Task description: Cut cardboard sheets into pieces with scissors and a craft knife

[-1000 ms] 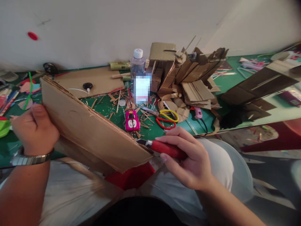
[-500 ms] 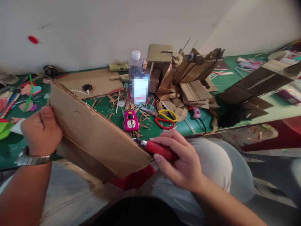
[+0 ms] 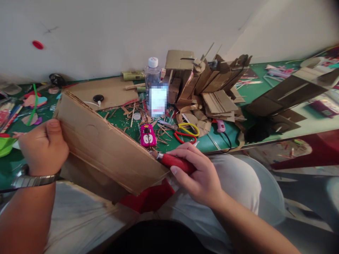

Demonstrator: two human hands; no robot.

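My left hand (image 3: 45, 146) grips the left end of a folded cardboard piece (image 3: 106, 141), thumb on its near face and the other fingers out of sight behind it. The piece is tilted over my lap, its long upper edge sloping down to the right. Wrapped in my right hand (image 3: 197, 173) is a red-handled carving tool (image 3: 177, 163) with a metal collar. Its tip is at the cardboard's upper edge, toward the right end; the exact shape of the blade is hard to make out. Below the cardboard a red surface (image 3: 148, 195) shows between my legs.
On the green table (image 3: 122, 118) lie cardboard shavings, a pink power socket (image 3: 148, 135), scissors (image 3: 188, 132) with red and yellow handles and a pink glue gun (image 3: 220, 126). Behind stand a clear bottle (image 3: 153, 72), a blurred-out screen (image 3: 158, 98) and cardboard structures (image 3: 180, 60).
The right hand and the red-handled tool have shifted slightly left and up along the cardboard edge. The cardboard's right end has risen a little; the left hand has moved slightly left.
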